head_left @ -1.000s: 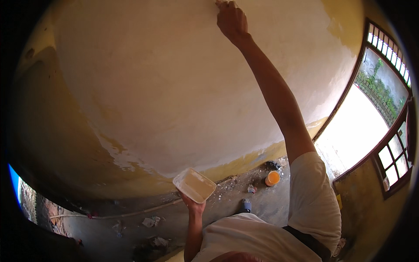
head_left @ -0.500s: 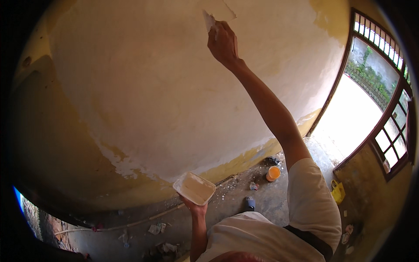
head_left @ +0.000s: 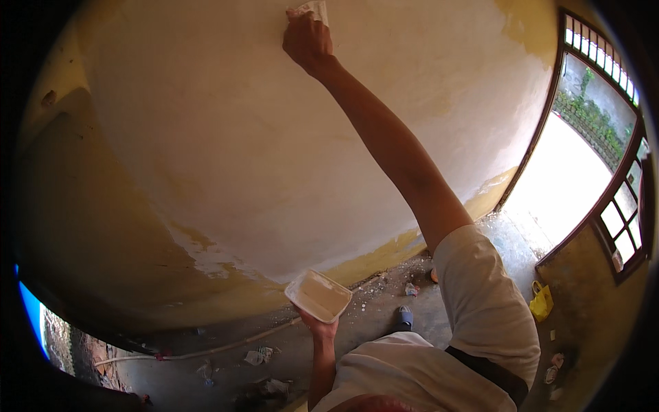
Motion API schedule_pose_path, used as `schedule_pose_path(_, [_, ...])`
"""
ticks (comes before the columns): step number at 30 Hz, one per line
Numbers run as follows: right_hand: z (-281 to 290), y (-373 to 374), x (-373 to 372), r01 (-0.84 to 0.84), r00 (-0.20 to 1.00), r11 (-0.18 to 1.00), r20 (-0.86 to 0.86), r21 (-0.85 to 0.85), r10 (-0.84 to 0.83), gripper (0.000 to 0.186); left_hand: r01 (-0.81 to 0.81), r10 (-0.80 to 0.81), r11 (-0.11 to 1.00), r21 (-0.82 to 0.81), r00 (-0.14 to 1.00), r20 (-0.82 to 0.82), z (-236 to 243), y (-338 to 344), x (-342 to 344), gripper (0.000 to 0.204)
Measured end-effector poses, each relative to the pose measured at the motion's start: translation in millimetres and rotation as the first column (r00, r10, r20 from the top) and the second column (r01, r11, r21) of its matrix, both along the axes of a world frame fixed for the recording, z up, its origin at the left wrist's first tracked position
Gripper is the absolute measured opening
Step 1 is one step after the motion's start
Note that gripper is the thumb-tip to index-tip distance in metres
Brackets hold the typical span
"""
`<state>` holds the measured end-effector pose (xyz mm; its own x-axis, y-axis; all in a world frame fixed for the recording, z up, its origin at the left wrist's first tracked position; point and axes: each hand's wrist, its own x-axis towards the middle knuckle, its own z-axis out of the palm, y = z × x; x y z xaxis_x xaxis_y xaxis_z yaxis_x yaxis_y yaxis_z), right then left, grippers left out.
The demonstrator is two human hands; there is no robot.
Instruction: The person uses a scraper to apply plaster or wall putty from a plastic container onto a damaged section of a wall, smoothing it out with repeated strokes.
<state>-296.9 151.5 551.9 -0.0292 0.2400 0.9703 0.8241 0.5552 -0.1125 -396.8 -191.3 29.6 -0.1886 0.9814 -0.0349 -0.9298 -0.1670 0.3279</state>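
High on the wall, my right hand (head_left: 309, 42) is closed around a flat putty spreader (head_left: 317, 9), its pale blade close to the plaster. Much of the spreader is hidden by the fingers, and the top of the picture lies just above it. Whitish filler coats most of the wall (head_left: 274, 158), with bare yellow paint around its borders. Low down, near the wall's foot, my left hand (head_left: 320, 326) holds up a rectangular white tub (head_left: 319, 296) from beneath. Pale filler lies inside the tub and smears its walls.
An open doorway (head_left: 556, 178) with a dark frame stands at the right, beside a paned window leaf (head_left: 625, 213). A yellow bag (head_left: 541, 302) sits on the floor below. A long pale pole (head_left: 226, 347) and scattered litter (head_left: 259, 356) lie along the wall's foot.
My right hand has swept left and slightly up across the wall with the spreader. The tub appears slightly further right in the picture. My sleeve now covers most of the orange bucket.
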Motion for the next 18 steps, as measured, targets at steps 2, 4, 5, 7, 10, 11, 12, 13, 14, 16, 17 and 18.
schedule_pose_path(2, [-9.4, -25.4, -54.3, -0.054, 0.985, 0.998, 0.167, 0.034, 0.047, 0.039, -0.016, 0.016, 1.000, 0.017, 1.000, -0.018, 0.4, -0.5, 0.8, 0.063])
schedule_pose_path(4, [-27.4, -27.7, -75.0, -0.053, 0.920, 0.995, 0.391, 0.082, 0.016, 0.042, -0.006, 0.007, 1.000, 0.019, 1.000, -0.030, -3.0, -2.2, 9.7, 0.064])
schedule_pose_path(5, [-36.9, -34.9, -83.5, -0.115, 0.932, 0.992, 0.351, 0.042, 0.093, 0.042, -0.015, 0.015, 1.000, -0.005, 1.000, -0.026, -4.4, -2.0, 9.0, 0.064])
schedule_pose_path(7, [-47.5, -55.5, -90.1, -0.180, 0.917, 0.984, 0.364, 0.012, 0.163, 0.040, -0.040, 0.039, 0.999, -0.030, 0.999, -0.022, -8.8, -4.6, 4.2, 0.064])
schedule_pose_path(10, [-59.0, -67.3, -59.9, -0.251, 0.925, 0.967, 0.284, -0.046, 0.254, 0.038, -0.045, 0.045, 0.999, 0.006, 0.999, -0.004, -9.2, -6.2, 5.3, 0.065])
schedule_pose_path(11, [-63.8, -66.6, -43.8, -0.318, 0.927, 0.947, 0.193, -0.056, 0.322, 0.036, -0.044, 0.044, 0.999, 0.000, 0.999, -0.019, -5.6, -7.2, 6.9, 0.065])
schedule_pose_path(12, [-63.5, -63.4, -20.7, -0.331, 0.939, 0.942, 0.121, 0.052, 0.323, 0.029, -0.036, 0.036, 0.999, 0.000, 0.999, -0.035, -0.2, -5.9, 9.6, 0.066])
schedule_pose_path(13, [-60.4, -52.9, 7.5, -0.316, 0.948, 0.936, 0.079, 0.156, 0.307, 0.022, -0.022, 0.022, 1.000, 0.004, 0.999, -0.034, 1.8, -3.8, 12.9, 0.066])
schedule_pose_path(14, [-58.0, -48.0, 34.9, -0.255, 0.965, 0.949, -0.006, 0.187, 0.261, 0.021, -0.004, 0.004, 1.000, 0.002, 1.000, -0.028, 2.6, -3.4, 14.2, 0.065])
schedule_pose_path(16, [-50.5, -24.2, 98.3, -0.108, 0.975, 0.984, -0.181, 0.140, 0.133, 0.037, 0.021, -0.021, 1.000, 0.000, 1.000, -0.021, 1.1, -2.1, 17.6, 0.064])
schedule_pose_path(17, [-45.4, -13.8, 131.7, -0.023, 0.976, 0.985, -0.211, 0.170, 0.059, 0.034, 0.040, -0.040, 0.999, -0.004, 0.999, 0.003, -1.6, -2.1, 18.9, 0.063])
schedule_pose_path(18, [-41.3, -9.3, 157.5, 0.054, 0.959, 0.980, -0.283, 0.190, 0.002, 0.028, 0.055, -0.054, 0.998, -0.007, 0.998, 0.028, -4.0, -2.8, 19.5, 0.062])
